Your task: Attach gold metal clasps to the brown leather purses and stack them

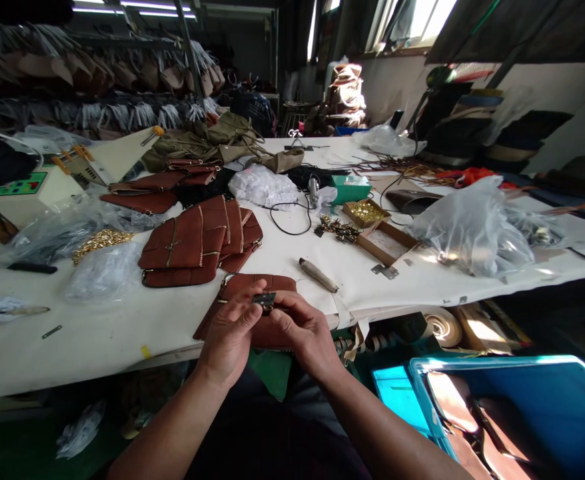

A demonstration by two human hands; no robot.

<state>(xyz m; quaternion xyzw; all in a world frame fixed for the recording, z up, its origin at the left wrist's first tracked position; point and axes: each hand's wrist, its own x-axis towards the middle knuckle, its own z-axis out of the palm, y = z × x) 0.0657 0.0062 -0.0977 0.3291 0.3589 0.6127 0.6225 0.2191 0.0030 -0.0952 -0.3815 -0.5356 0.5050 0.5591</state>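
"How does the small dark fitting (263, 299) look?"
"Flat-topped, brassy underneath, held over the brown leather bag (271, 335)."
"And that bag?"
"Lying flat, overhanging the front edge of the white table (102, 333)."

The small dark fitting (264, 300) I hold looks like metal, faintly shiny. Under it, at the front edge of my smooth, matt white table (117, 333), the flat reddish-brown pouch (267, 335) has a leathery, low sheen. Farther right near that edge, I see a crinkled, glossy, translucent plastic bag (472, 227); below the edge, a smooth, shiny, blue hard-plastic crate (502, 361)
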